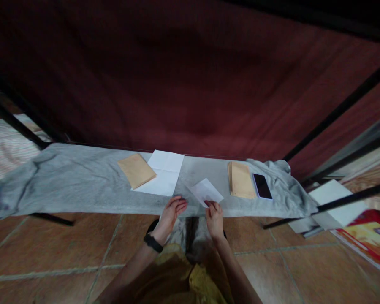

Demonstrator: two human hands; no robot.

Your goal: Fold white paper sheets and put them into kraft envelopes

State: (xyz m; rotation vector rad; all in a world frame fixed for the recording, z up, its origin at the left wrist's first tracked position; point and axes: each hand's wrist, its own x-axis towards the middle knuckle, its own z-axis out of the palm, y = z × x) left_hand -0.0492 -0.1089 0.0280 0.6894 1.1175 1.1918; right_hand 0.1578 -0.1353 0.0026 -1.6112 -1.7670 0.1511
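Large white sheet, partly hidden beneath brown envelopes; smaller white paper, its near edge partly covered by the right hand (left corner blurred). Striped cloth and red-and-yellow printed matter, cut off at opposite edges.

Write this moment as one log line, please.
right hand: touching smaller white paper | left hand: open, nothing visibly held | phone: beside brown paper stack

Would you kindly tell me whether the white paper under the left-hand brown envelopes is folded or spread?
Spread: the white paper lies flat, partly beneath the brown envelopes, with crease lines crossing it.
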